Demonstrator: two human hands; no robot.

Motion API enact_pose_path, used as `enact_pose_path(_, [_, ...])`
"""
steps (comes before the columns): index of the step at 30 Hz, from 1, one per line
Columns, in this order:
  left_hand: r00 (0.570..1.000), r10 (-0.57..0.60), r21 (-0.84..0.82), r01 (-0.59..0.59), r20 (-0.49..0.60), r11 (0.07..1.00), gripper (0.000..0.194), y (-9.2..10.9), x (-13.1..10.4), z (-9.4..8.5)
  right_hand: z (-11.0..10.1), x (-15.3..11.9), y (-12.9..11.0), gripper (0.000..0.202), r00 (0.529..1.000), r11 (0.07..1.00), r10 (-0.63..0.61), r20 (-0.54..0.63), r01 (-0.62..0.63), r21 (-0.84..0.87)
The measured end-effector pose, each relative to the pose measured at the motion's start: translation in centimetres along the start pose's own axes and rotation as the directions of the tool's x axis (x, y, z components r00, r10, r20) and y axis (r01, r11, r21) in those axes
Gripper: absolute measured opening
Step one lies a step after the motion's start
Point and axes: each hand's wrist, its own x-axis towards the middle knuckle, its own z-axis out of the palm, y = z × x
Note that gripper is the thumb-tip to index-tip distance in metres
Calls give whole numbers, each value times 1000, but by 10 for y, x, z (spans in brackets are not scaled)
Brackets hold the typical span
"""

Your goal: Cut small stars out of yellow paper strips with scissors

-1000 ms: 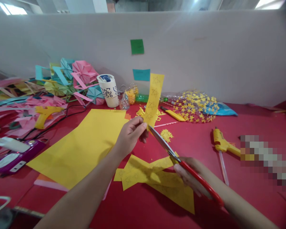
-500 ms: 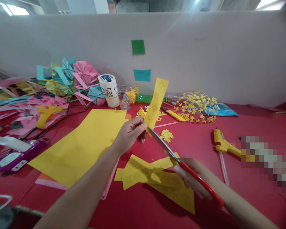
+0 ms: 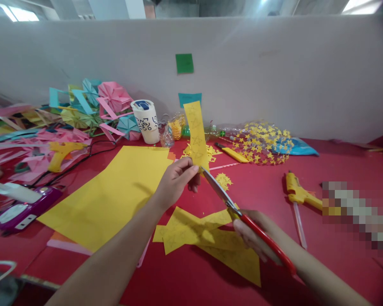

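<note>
Surface: red table (image 3: 306,178) against a grey partition.
Left hand (image 3: 175,185): fingers pinch the foot of an upright yellow strip (image 3: 196,131) pencilled with stars.
Right hand (image 3: 258,240): fingers closed round red-handled scissors (image 3: 239,214), blade tips at the strip's lower edge.
Done: heap of cut stars (image 3: 261,142) at the back.
Left: stars on strip uncut; yellow sheet (image 3: 111,191) and offcuts (image 3: 210,238) lying flat.

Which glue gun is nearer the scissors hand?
The yellow glue gun on the right, beside the right hand; the other glue gun lies far left among pink paper.

Red table (image 3: 338,161): yellow sheet (image 3: 115,191), glue gun (image 3: 298,193), cup (image 3: 146,121).
</note>
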Motion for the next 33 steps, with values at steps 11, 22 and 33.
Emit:
enact_pose_path(11, [999,22,-184,-29,-41,983,16,-9,-5,20,6,5,13,55,999,988,-33,35,27,155])
enact_pose_path(22, [999,12,-194,-18,-31,981,17,-10,-6,19,6,5,0,45,998,986,69,-6,-68,151])
enact_pose_path(33, [1000,-4,-197,-3,-31,980,16,-9,-5,18,5,4,3,48,999,991,38,-7,-36,127])
